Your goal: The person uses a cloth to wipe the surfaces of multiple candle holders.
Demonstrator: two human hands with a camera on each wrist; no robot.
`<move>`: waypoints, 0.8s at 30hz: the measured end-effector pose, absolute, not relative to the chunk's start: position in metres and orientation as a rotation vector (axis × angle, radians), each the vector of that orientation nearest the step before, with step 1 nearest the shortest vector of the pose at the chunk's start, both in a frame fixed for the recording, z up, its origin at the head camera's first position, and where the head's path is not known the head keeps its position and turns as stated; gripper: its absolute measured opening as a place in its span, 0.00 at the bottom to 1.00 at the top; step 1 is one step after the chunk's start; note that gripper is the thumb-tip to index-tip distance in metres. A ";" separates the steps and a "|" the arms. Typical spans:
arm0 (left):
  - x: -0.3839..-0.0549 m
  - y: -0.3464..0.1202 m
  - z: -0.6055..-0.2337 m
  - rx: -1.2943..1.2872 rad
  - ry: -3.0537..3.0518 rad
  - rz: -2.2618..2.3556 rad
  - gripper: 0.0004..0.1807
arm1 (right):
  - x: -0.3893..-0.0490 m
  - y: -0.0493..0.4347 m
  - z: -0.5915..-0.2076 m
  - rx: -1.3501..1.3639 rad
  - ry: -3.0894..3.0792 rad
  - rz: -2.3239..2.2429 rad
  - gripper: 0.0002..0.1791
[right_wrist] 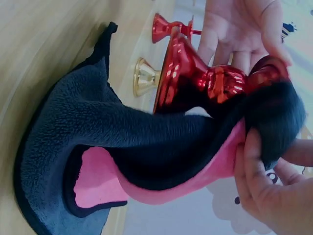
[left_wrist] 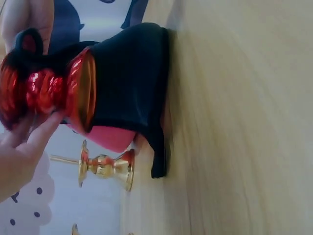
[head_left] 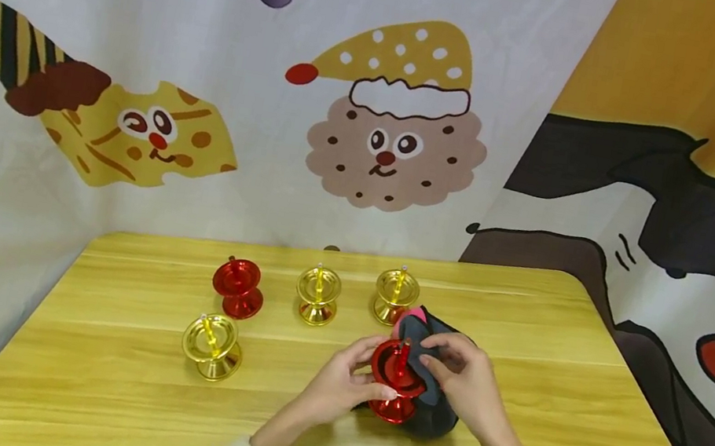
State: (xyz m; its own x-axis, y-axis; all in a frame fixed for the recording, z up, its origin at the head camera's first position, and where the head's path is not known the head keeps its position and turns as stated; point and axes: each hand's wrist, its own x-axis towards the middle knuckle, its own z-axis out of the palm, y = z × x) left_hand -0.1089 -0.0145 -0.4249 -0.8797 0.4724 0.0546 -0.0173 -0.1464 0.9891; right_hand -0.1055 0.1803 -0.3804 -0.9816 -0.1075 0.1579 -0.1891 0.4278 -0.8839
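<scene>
A shiny red candle holder (head_left: 394, 408), with a short spike in its dish, is held upright by my left hand (head_left: 336, 383). In the left wrist view the fingers curl round the upper part of this holder (left_wrist: 46, 93). My right hand (head_left: 470, 378) pinches a dark grey cloth (head_left: 433, 421) with a pink side and black edging. As the right wrist view shows, the cloth (right_wrist: 88, 112) folds up against the holder's dish under the right fingers (right_wrist: 254, 169). Its lower part hangs down behind the holder and reaches the table.
Another red candle holder (head_left: 238, 290) stands at the back left of the wooden table (head_left: 106, 386). Gold ones stand around: one in front of it (head_left: 217, 366), one at the back middle (head_left: 316, 311), and one (head_left: 385, 309) just behind the cloth. A cartoon-printed curtain (head_left: 205, 29) hangs behind.
</scene>
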 end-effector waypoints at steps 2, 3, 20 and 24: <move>-0.110 -0.016 -0.425 0.459 1.859 2.108 0.36 | -0.105 0.183 -0.380 0.326 -2.530 1.661 0.09; -0.112 -0.018 -0.424 0.427 1.899 2.116 0.35 | -0.105 0.185 -0.379 0.357 -2.493 1.690 0.09; -0.127 -0.019 -0.407 0.181 1.851 2.287 0.30 | -0.101 0.185 -0.393 0.571 -2.384 1.780 0.08; -0.126 -0.022 -0.410 0.282 1.843 2.239 0.24 | -0.103 0.185 -0.394 0.518 -2.360 1.817 0.09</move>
